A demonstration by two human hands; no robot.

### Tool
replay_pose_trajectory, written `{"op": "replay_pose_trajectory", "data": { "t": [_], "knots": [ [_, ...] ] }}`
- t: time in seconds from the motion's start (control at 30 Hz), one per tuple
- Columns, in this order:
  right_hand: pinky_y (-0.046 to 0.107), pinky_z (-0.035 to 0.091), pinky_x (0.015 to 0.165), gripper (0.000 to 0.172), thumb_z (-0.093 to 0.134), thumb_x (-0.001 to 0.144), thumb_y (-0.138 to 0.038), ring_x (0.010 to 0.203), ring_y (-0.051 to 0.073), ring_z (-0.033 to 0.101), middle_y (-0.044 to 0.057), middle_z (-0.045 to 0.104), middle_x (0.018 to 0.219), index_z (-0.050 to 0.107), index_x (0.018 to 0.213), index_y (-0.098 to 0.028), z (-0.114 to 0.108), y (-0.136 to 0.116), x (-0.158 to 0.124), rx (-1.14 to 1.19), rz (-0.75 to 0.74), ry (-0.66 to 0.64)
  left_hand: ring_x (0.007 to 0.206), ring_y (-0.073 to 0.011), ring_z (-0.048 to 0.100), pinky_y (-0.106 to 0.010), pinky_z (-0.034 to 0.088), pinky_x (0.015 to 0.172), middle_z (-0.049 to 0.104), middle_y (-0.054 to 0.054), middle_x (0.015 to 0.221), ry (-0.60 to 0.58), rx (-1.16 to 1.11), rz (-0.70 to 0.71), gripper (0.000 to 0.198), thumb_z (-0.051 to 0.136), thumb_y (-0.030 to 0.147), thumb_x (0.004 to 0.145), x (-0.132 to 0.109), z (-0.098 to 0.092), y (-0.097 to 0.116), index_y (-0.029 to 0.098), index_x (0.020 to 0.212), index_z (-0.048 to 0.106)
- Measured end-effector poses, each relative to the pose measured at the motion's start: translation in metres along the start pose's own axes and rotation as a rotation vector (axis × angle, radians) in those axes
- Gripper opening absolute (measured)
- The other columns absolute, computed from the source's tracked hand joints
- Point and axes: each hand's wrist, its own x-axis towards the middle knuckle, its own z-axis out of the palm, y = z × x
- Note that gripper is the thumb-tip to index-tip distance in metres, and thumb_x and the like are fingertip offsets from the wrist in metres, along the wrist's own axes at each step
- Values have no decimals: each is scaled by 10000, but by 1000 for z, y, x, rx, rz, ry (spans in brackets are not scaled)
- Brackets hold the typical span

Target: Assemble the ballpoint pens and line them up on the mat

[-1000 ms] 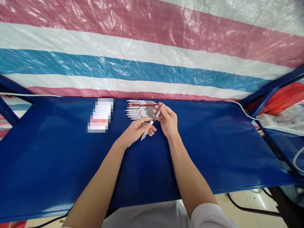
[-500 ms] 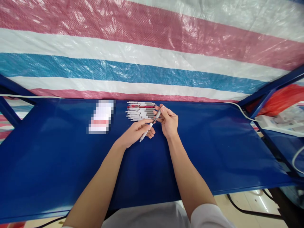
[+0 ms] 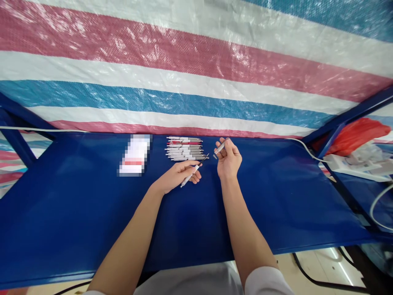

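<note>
My left hand point(image 3: 179, 174) is closed around the white barrel of a pen point(image 3: 193, 172), whose dark thin tip sticks out toward the right. A short way to the right, my right hand point(image 3: 229, 157) pinches the pen's grey front piece point(image 3: 220, 147), separated from the barrel. Both hands hover over the blue table point(image 3: 92, 213). Just behind my left hand lies a neat row of several white and grey pens point(image 3: 185, 148), one of them red.
A blurred white packet point(image 3: 135, 155) lies left of the pen row. A striped plastic tarp point(image 3: 196, 82) hangs behind the table. At the right stand a white power strip point(image 3: 356, 166) with cables and a red bag point(image 3: 356, 133).
The pen was held whole between both hands; now my right hand has pulled the grey front piece off to the right, leaving the barrel in my left hand.
</note>
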Motion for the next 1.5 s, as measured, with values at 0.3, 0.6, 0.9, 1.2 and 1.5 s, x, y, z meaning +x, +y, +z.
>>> {"op": "replay_pose_trajectory", "data": {
  "t": [0.3,0.6,0.9,1.2,1.5],
  "knots": [
    [248,607,632,257,780,717,-358,794,156,752,33,785,904,699,897,-193,-2,1,1,-18,26,4,826,-206,709,-386,545,838,734,-104,909,12,-65,4,424,689,408,874,-1,-6,-5,154,1208,623],
    [268,613,684,284,771,730,-399,823,140,735,14,775,947,716,940,-216,-6,0,1,-85,3,-107,792,-198,712,-371,539,813,741,-95,893,51,-131,14,428,738,395,833,-1,-8,-1,155,1171,632],
    [311,560,870,119,779,741,-325,873,161,701,-12,766,927,799,857,-310,-22,-25,10,-719,-355,-536,788,-189,706,-368,545,825,745,-89,884,134,-182,4,420,762,369,810,-4,-11,7,154,1149,637],
    [247,517,705,162,628,911,-329,852,147,693,-17,786,992,786,942,-321,-49,-22,16,-1344,-804,-969,797,-182,703,-357,544,828,751,-78,885,130,-195,2,441,775,374,801,-4,-11,8,152,1155,634],
    [282,543,705,186,596,935,-289,880,172,666,-26,789,991,782,941,-292,-52,-12,21,-1398,-1176,-1023,800,-189,700,-373,542,832,753,-82,891,143,-170,-23,455,778,378,800,-3,-12,8,149,1163,629]
  ]
}}
